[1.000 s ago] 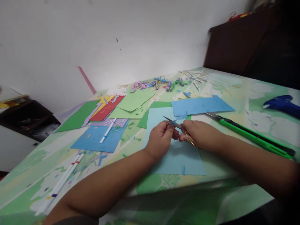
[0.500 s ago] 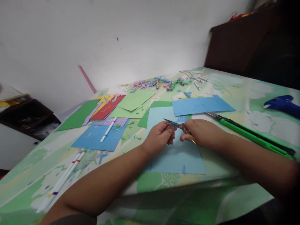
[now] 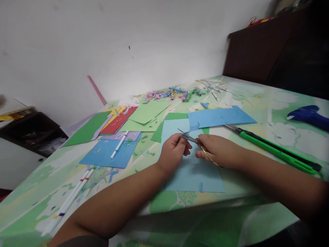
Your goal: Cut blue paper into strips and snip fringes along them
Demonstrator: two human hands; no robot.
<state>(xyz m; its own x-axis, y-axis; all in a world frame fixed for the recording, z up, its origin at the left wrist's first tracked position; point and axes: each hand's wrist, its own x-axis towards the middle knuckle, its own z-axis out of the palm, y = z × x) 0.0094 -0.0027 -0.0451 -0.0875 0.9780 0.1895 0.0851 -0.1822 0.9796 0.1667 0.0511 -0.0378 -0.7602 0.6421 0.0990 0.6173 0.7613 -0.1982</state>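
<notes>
My right hand [image 3: 218, 151] grips small scissors [image 3: 189, 137] with gold handles, blades pointing left. My left hand [image 3: 173, 152] is closed in a pinch on a small blue paper piece [image 3: 185, 134] held at the blades. Both hands hover over a light blue paper sheet [image 3: 192, 171] lying on the green patterned table [image 3: 257, 106]. A darker blue sheet [image 3: 221, 116] lies just behind the hands.
A green utility knife [image 3: 277, 149] lies to the right, a blue glue gun [image 3: 308, 115] beyond it. Coloured sheets [image 3: 123, 120], a white pen [image 3: 118, 144] on blue paper, white sticks [image 3: 69, 199] and paper curls [image 3: 177, 93] lie left and behind. A dark cabinet [image 3: 269, 48] stands at back right.
The hands have stayed in place; the scissors and the pinched blue piece have shifted slightly, and the view has tilted a little.
</notes>
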